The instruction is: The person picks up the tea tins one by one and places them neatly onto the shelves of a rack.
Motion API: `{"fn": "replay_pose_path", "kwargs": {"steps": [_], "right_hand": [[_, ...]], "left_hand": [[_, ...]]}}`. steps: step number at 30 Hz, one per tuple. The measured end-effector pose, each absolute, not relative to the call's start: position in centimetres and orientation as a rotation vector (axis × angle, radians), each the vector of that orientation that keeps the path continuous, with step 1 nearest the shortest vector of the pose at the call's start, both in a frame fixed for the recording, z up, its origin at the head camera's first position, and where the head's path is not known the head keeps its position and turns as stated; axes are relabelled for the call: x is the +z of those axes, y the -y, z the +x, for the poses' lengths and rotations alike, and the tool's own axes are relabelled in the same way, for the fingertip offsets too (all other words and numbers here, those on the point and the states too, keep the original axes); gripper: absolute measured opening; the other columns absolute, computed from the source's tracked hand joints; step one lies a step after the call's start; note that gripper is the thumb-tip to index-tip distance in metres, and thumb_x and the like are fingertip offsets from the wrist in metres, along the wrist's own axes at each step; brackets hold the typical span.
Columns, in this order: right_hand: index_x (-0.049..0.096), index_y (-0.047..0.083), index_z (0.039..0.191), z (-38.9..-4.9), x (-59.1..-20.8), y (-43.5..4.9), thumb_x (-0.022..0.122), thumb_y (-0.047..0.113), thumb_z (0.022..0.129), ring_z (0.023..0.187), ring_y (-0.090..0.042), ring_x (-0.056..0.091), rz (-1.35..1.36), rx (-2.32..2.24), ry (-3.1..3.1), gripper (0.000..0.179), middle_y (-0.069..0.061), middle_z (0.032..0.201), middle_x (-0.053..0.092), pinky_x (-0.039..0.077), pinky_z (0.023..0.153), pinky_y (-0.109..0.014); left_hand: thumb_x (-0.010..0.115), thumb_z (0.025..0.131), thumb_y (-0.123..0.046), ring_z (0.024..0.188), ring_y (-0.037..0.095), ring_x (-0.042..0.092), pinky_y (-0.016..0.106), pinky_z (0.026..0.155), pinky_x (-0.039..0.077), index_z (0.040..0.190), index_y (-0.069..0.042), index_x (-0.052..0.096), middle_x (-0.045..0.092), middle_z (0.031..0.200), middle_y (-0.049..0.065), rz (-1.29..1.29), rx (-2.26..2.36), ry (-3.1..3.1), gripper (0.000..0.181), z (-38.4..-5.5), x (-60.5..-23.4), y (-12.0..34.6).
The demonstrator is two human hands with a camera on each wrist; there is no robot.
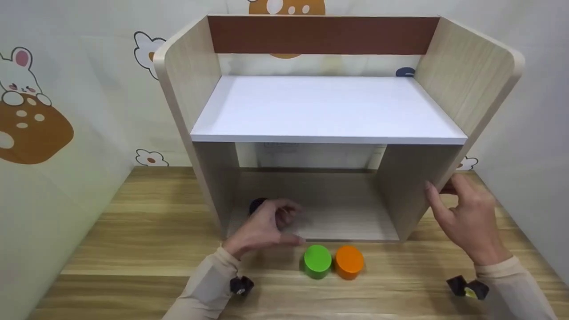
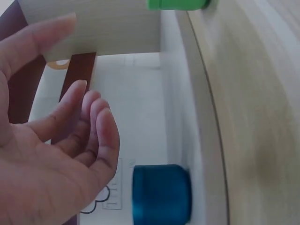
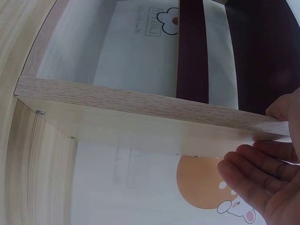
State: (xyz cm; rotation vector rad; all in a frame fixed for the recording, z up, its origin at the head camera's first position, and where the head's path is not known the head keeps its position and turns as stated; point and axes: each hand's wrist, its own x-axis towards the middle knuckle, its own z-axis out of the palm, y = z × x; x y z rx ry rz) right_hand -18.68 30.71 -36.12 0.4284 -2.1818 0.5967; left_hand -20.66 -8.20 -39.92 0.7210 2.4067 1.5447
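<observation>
Left grip (image 1: 264,227) hovers just beside blue cylinder (image 2: 161,196).

Pale walls (image 1: 100,120) printed with flowers (image 1: 151,159) border a wood-grain tabletop (image 1: 142,213)

A wooden table (image 1: 142,222) lies below the grip (image 1: 469,218); a pale wall (image 1: 100,115) stands behind it. A printed flower (image 1: 468,164) shows just beyond the grip, a dark blue patch (image 1: 405,72) higher. Well to the grip's left are a printed rabbit (image 1: 20,79), a brown spotted shape (image 1: 38,140) under it and a low flower (image 1: 151,158).
</observation>
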Motion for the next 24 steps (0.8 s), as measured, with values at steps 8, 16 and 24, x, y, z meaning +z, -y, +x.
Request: {"fn": "replay_pose_path", "kwargs": {"steps": [8, 16, 24], "right_hand": [[0.068, -0.009, 0.11, -18.7, -36.1, -30.8, 0.076, 0.005, 0.091, 0.078, -0.04, 0.076, 0.426, 0.597, 2.189, 0.025, -0.021, 0.096, 0.075, 0.033, 0.084, 0.004], [0.07, -0.007, 0.113, -18.8, -36.3, -30.9, 0.077, 0.003, 0.089, 0.076, -0.038, 0.075, 0.439, 0.591, 2.158, 0.027, -0.018, 0.097, 0.076, 0.035, 0.085, 0.002], [0.069, -0.008, 0.115, -18.7, -36.3, -30.8, 0.076, 0.004, 0.09, 0.077, -0.038, 0.076, 0.438, 0.592, 2.171, 0.029, -0.019, 0.097, 0.076, 0.034, 0.086, 0.003]], "left_hand": [[0.095, 0.073, -0.011, 0.099, 0.031, 0.061, 0.044, 0.092, 0.054, 0.128, 0.003, 0.067, 0.067, 0.112, 0.018, 0.763, 1.435, -2.321, 0.064, -20.6, -40.8, 7.6], [0.095, 0.072, -0.005, 0.089, 0.022, 0.057, 0.029, 0.081, 0.05, 0.122, 0.003, 0.069, 0.066, 0.106, 0.017, 0.752, 1.495, -2.191, 0.058, -20.3, -41.9, 6.7], [0.095, 0.071, -0.005, 0.09, 0.018, 0.057, 0.024, 0.081, 0.049, 0.122, 0.004, 0.069, 0.066, 0.104, 0.011, 0.833, 1.431, -2.172, 0.058, -20.3, -42.5, 6.5]]}}
